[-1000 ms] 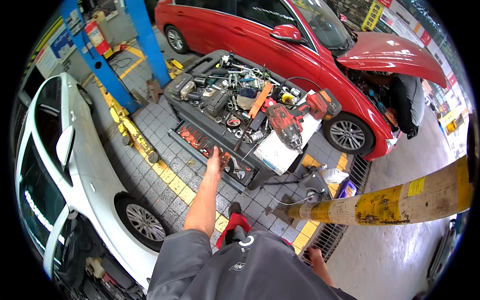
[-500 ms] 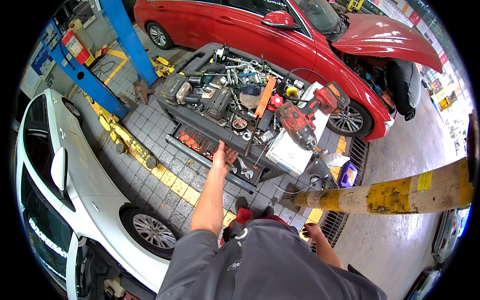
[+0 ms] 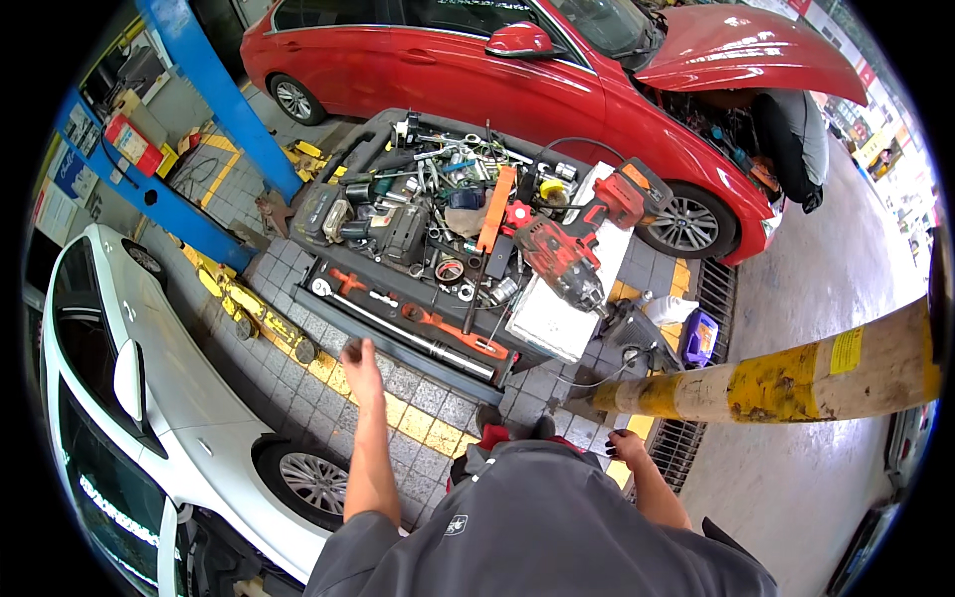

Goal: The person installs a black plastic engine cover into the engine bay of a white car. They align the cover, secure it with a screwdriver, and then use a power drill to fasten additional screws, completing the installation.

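My left hand hangs in the air just in front of the tool cart's open drawer. Its thumb stands apart from loosely bent fingers, and no object shows in it. Inside the drawer lie a long chrome ratchet-headed wrench and several pieces with orange-red around them, including an orange open-ended shape. Low beside my body, my right hand has its fingers curled; whatever they might hold is hidden.
Sockets and hand tools crowd the cart top; a red impact wrench rests over a white box. A striped post stands right, a white car left. Behind, someone leans into a red car.
The drawer of wrenches no longer shows; a drawer holding the long ratchet-headed wrench is open instead. My left hand has moved left and back from the cart. My right hand stays low.
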